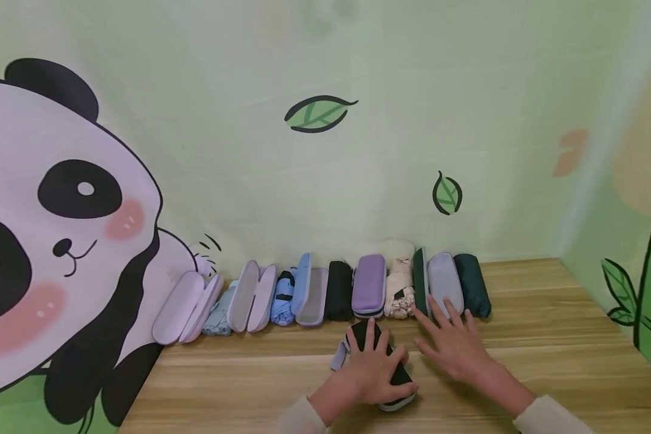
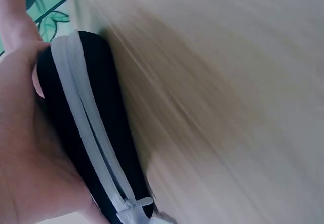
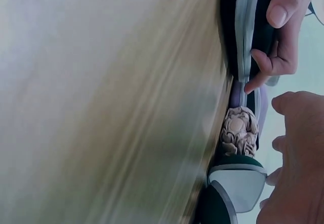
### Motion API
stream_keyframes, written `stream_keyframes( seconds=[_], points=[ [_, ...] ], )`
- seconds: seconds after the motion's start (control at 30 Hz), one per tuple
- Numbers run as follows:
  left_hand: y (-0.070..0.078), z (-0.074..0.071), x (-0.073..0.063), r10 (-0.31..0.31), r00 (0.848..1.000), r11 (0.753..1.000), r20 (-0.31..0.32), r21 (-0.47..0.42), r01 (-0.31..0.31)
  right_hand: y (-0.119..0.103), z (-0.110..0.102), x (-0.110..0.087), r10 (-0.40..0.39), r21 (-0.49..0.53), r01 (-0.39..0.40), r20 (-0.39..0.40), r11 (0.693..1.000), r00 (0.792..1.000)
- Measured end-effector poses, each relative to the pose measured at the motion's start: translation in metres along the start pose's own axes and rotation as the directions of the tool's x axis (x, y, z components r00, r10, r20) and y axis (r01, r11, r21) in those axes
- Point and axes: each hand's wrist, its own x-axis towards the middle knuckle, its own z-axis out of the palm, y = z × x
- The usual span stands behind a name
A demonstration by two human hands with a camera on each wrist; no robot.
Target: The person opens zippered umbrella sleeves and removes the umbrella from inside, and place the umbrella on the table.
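Observation:
My left hand (image 1: 370, 367) grips a black zip case (image 1: 401, 376) from above on the table, fingers spread over its top and thumb across the near end. In the left wrist view its grey zipper (image 2: 83, 105) runs along the side, with the puller at the lower end. A grey strap (image 1: 338, 357) sticks out at the left. My right hand (image 1: 458, 346) hovers empty with fingers spread, just in front of an open green glasses case (image 1: 443, 274) with a grey inside. Beside that stands a beige folded bundle (image 1: 399, 280), its crumpled end toward me.
Along the back of the wooden table (image 1: 542, 313) stands a row: open lilac cases (image 1: 179, 307), a blue bundle (image 1: 283, 301), an open blue case (image 1: 304, 286), a black bundle (image 1: 339, 292), a purple zip case (image 1: 369, 283) and a dark green bundle (image 1: 472, 286). A printed cloth hangs behind.

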Motion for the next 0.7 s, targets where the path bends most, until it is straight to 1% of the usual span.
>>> stream_keyframes(
  seconds=[0.1,0.17,0.27,0.37,0.47,0.53,0.63,0.7],
  points=[
    [-0.008,-0.001,-0.004,0.076,0.997,0.997,0.006,0.021,-0.076,-0.003,0.002,-0.002,-0.013,-0.002,0.013,-0.006,1.000,1.000],
    [-0.013,-0.001,-0.007,0.131,0.991,0.991,0.015,0.034,-0.132,-0.006,0.002,-0.004,-0.016,0.000,0.016,-0.007,1.000,1.000],
    [-0.022,-0.002,-0.012,0.215,0.976,0.975,0.022,0.060,-0.216,-0.010,0.003,-0.008,-0.026,0.000,0.026,0.004,1.000,1.000],
    [-0.029,-0.004,-0.015,0.282,0.959,0.957,0.020,0.071,-0.282,-0.013,0.003,-0.010,-0.045,0.003,0.045,0.008,0.999,0.999],
    [-0.034,-0.006,-0.018,0.324,0.946,0.944,0.017,0.062,-0.324,-0.016,0.004,-0.011,-0.064,0.007,0.063,0.013,0.998,0.998],
    [-0.036,-0.007,-0.018,0.348,0.937,0.935,0.018,0.072,-0.348,-0.018,0.004,-0.011,-0.067,0.008,0.067,0.021,0.998,0.997],
    [-0.042,-0.007,-0.018,0.389,0.920,0.916,0.037,0.086,-0.391,-0.019,0.006,-0.012,-0.062,0.010,0.062,0.044,0.998,0.997],
    [-0.045,-0.006,-0.018,0.404,0.914,0.910,0.045,0.085,-0.407,-0.020,0.007,-0.013,-0.060,0.013,0.059,0.051,0.998,0.997]
  ],
)
